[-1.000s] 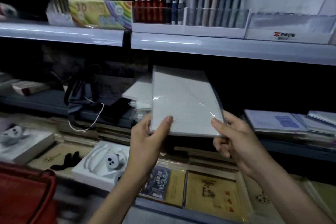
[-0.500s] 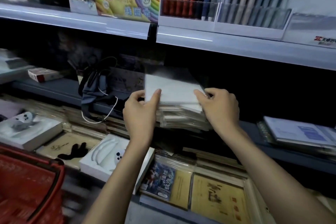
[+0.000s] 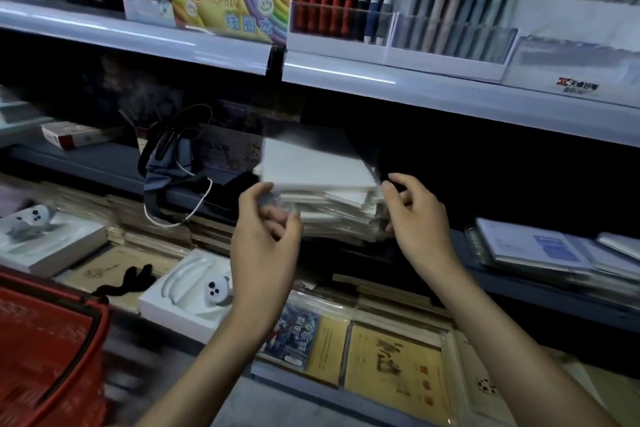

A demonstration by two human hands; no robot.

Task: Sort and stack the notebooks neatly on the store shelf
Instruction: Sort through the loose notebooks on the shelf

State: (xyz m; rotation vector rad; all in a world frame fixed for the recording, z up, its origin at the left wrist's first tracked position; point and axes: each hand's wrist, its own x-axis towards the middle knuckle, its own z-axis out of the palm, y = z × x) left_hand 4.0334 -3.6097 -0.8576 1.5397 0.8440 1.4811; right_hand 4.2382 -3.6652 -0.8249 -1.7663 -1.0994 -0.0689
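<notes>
While the white notebook [image 3: 311,166] lies on top of the stack of notebooks [image 3: 332,218] on the middle shelf [image 3: 86,163], the left hand [image 3: 266,243] and the right hand [image 3: 422,222] stand at the two sides of the stack. The right hand's fingers are relaxed and hold nothing. The left hand is blurred, so its grip cannot be told. The edges look uneven, and the plastic wraps probably slide easily. Flat fingers should therefore press both sides together, gently, until the edges line up.
</notes>
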